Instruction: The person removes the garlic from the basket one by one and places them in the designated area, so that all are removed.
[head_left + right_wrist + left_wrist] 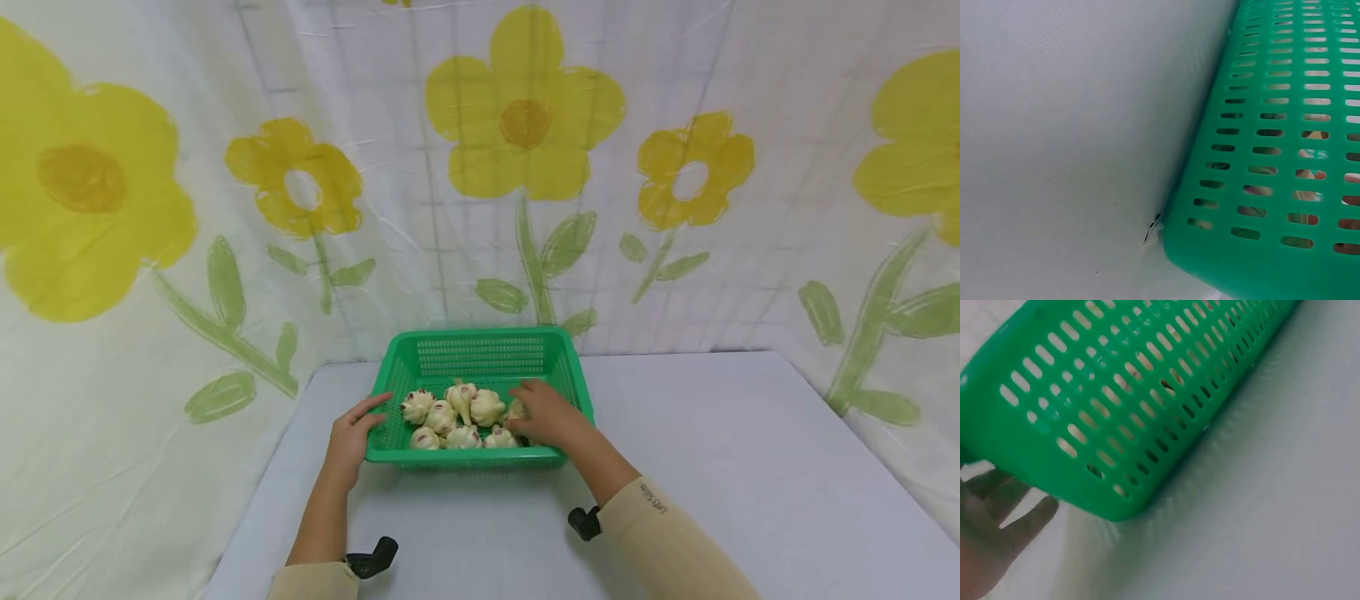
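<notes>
A green plastic basket (480,456) with slotted walls stands on the table, with several whitish garlic bulbs (487,407) inside, some marked purple. My left hand (350,442) is at the basket's left end, its fairly straight fingers touching the rim. In the left wrist view, the fingers (1030,522) lie against the outside of the end wall, just under the rim. Reaching over the front right of the basket, my right hand (551,414) has thumb and fingers around a garlic bulb (516,411), mostly covered by the hand. The right wrist view shows the slotted wall (1260,187) but not the hand.
A white cloth covers the table (697,467). Behind it hangs a pale curtain (390,275) with large yellow flowers. Dark wrist devices (372,558) sit near both sleeve cuffs, in front of the basket.
</notes>
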A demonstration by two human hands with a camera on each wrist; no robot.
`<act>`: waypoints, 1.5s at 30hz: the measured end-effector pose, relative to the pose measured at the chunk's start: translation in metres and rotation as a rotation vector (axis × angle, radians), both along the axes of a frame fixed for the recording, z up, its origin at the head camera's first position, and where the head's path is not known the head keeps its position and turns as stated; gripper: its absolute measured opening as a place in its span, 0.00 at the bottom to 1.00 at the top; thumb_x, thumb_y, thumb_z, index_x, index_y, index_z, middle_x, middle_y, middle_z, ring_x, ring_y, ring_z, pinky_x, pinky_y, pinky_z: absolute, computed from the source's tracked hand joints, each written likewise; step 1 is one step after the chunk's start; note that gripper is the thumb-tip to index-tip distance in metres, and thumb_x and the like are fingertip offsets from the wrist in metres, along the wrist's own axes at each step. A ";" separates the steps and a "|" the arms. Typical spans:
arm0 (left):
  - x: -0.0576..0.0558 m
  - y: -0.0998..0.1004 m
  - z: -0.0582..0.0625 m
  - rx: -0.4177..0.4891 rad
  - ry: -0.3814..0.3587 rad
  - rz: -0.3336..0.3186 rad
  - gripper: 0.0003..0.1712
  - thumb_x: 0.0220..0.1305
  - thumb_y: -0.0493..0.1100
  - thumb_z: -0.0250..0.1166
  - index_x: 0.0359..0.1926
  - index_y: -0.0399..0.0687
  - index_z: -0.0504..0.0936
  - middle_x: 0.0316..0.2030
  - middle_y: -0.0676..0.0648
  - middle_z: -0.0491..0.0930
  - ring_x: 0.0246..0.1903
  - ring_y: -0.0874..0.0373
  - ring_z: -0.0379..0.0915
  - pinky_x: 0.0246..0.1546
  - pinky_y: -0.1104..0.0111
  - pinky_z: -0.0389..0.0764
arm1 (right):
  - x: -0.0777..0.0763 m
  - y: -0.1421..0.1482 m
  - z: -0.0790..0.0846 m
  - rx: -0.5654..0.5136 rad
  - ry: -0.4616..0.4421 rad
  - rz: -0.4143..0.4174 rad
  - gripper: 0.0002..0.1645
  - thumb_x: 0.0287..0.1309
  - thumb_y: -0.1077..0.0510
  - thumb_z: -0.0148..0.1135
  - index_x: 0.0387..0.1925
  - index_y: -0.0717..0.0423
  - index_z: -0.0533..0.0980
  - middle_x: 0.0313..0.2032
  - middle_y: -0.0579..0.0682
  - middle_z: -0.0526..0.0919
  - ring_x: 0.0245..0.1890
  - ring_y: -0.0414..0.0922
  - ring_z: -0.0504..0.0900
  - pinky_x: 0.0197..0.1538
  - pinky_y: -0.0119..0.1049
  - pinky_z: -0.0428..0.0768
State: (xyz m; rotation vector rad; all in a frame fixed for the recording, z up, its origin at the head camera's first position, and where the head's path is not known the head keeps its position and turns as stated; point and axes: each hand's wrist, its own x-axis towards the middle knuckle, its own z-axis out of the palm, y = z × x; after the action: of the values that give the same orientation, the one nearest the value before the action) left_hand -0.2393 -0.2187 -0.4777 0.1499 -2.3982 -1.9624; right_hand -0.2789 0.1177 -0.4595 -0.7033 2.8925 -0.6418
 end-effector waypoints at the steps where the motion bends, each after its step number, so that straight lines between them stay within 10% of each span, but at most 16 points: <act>1: 0.001 -0.002 -0.003 0.060 -0.007 0.012 0.24 0.71 0.41 0.55 0.66 0.47 0.74 0.74 0.50 0.59 0.75 0.51 0.48 0.70 0.61 0.60 | 0.000 -0.001 0.000 -0.007 0.005 0.010 0.37 0.62 0.43 0.65 0.66 0.57 0.70 0.66 0.60 0.69 0.68 0.58 0.65 0.65 0.55 0.68; 11: 0.005 -0.007 -0.019 0.383 0.024 0.037 0.30 0.71 0.49 0.60 0.69 0.43 0.68 0.69 0.49 0.61 0.61 0.65 0.65 0.50 0.76 0.77 | 0.000 -0.007 0.006 -0.074 -0.054 0.134 0.37 0.61 0.39 0.65 0.66 0.51 0.71 0.64 0.51 0.75 0.66 0.53 0.70 0.65 0.54 0.69; 45: 0.004 0.004 -0.032 0.363 0.040 0.147 0.29 0.73 0.54 0.56 0.66 0.42 0.70 0.67 0.51 0.65 0.64 0.62 0.60 0.49 0.79 0.74 | -0.002 -0.001 -0.004 -0.005 -0.091 0.110 0.35 0.47 0.62 0.77 0.59 0.52 0.77 0.62 0.56 0.71 0.59 0.55 0.74 0.51 0.49 0.80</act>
State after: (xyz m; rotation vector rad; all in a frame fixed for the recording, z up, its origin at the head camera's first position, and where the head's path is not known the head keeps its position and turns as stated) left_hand -0.2350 -0.2148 -0.5094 0.2845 -1.9234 -2.2808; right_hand -0.2810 0.1169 -0.4638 -0.8051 2.7490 -0.6504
